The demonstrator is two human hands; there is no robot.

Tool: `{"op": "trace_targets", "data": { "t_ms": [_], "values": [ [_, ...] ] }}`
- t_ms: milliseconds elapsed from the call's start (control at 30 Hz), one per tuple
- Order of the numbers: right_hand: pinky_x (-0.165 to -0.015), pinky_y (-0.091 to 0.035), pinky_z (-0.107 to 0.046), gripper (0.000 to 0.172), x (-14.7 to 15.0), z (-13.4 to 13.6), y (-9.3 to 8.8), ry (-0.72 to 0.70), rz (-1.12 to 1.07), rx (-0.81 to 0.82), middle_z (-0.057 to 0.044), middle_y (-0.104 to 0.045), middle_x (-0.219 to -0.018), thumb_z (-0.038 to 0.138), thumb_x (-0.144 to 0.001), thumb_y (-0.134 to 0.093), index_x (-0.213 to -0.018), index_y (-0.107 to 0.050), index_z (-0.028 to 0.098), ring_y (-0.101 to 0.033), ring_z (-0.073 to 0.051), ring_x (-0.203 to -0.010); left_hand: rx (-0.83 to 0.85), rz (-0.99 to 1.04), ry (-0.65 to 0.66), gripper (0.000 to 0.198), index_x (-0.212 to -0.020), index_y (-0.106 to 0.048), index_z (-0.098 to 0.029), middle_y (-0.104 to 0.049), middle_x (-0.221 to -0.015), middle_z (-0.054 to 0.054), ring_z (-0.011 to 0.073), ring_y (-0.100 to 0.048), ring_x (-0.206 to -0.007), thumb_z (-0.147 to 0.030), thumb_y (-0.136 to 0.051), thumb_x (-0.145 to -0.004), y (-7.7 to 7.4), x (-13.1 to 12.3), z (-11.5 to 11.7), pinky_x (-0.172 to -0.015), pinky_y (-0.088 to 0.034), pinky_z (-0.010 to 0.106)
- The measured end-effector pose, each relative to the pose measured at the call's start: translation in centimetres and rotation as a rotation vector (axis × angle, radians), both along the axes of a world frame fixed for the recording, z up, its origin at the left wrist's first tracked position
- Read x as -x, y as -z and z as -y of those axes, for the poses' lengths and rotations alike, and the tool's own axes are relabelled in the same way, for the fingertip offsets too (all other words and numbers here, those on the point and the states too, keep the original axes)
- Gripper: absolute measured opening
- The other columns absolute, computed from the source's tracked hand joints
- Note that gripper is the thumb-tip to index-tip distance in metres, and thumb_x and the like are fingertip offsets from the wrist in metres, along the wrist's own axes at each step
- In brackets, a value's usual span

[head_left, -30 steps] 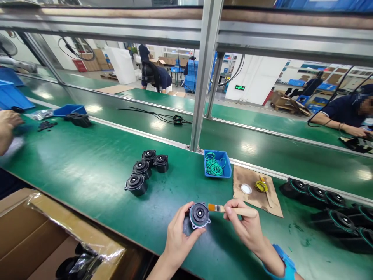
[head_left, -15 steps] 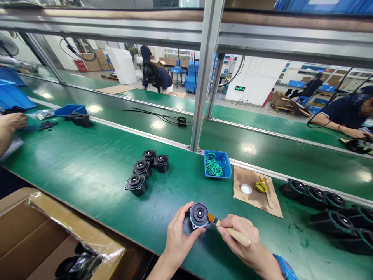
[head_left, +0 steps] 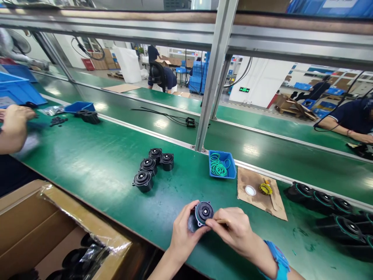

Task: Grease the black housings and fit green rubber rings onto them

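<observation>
My left hand [head_left: 184, 229] is closed around a black round motor housing [head_left: 203, 211], with its ringed face and small central shaft turned up towards me. A teal ring shows along the rim of that face. My right hand [head_left: 234, 231] grips a paintbrush [head_left: 222, 221] right at the housing's near right edge. Only a bit of the wooden handle shows; fingers hide the bristles. Ahead of the hands is a blue bin [head_left: 222, 165] with green O-rings [head_left: 218, 167]. Several similar housings [head_left: 142, 180] stand in a group to the left.
A stained cardboard piece [head_left: 271, 204] carries a white disc [head_left: 250, 190] and a yellow-rimmed pot [head_left: 265, 189]. Black housings with green rings [head_left: 339, 229] stand at the right. An open carton [head_left: 29, 233] is at lower left. Another person's hand [head_left: 19, 116] works at far left.
My right hand has moved in to the housing, and the brush's bristles and most of its handle are now hidden. The whole view has shifted slightly. The left hand keeps its hold.
</observation>
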State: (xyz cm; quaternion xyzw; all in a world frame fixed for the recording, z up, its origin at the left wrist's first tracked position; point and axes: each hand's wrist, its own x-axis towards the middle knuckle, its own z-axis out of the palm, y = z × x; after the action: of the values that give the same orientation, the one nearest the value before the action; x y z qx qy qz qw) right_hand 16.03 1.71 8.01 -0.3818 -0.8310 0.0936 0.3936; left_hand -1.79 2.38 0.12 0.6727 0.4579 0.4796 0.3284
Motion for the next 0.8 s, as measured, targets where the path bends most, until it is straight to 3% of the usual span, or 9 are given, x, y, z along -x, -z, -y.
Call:
{"op": "trace_targets", "data": {
  "t_ms": [200, 567, 700, 800],
  "values": [
    [-0.05, -0.041, -0.024, 0.045, 2.2, -1.7, -0.3, 0.032, -0.01, 0.198, -0.001, -0.065, -0.059, 0.038, -0.106, -0.042, -0.067, -0.057, 0.021, -0.059, -0.012, -0.046, 0.07, 0.047, -0.039, 0.056, -0.121, -0.059, -0.021, -0.076, -0.112, 0.007, 0.0247, -0.075, -0.1, -0.029, -0.082, -0.07, 0.0, -0.3, 0.2, -0.088, -0.062, 0.038],
    [-0.047, -0.038, -0.025, 0.044, 4.1, -4.7, -0.7, 0.192, 0.009, 0.25, -0.003, -0.062, -0.056, 0.045, -0.105, -0.036, -0.074, -0.056, 0.021, -0.058, -0.015, -0.044, 0.215, 0.116, -0.036, 0.08, -0.131, -0.046, -0.023, -0.073, -0.119, 0.007, 0.0244, -0.071, -0.107, -0.022, -0.086, -0.062, 0.1, -0.6, 0.2, -0.096, -0.058, 0.043],
    [-0.047, -0.038, -0.026, 0.042, 3.1, -5.4, -1.2, 0.239, -0.137, 0.339, -0.002, -0.06, -0.052, 0.049, -0.101, -0.046, -0.069, -0.054, 0.022, -0.056, -0.015, -0.043, 0.21, 0.1, -0.045, 0.081, -0.13, -0.047, -0.022, -0.073, -0.115, 0.008, 0.0252, -0.073, -0.101, -0.025, -0.088, -0.06, 0.5, -0.4, 0.3, -0.093, -0.059, 0.045],
    [-0.045, -0.038, -0.024, 0.043, 2.1, -5.8, -1.8, 0.178, -0.341, 0.485, 0.002, -0.054, -0.049, 0.055, -0.097, -0.051, -0.07, -0.053, 0.022, -0.051, -0.012, -0.041, 0.193, 0.097, -0.044, 0.083, -0.132, -0.046, -0.022, -0.073, -0.115, 0.008, 0.0252, -0.073, -0.1, -0.029, -0.089, -0.061, 0.7, -0.4, 0.3, -0.092, -0.059, 0.044]
  ]
}}
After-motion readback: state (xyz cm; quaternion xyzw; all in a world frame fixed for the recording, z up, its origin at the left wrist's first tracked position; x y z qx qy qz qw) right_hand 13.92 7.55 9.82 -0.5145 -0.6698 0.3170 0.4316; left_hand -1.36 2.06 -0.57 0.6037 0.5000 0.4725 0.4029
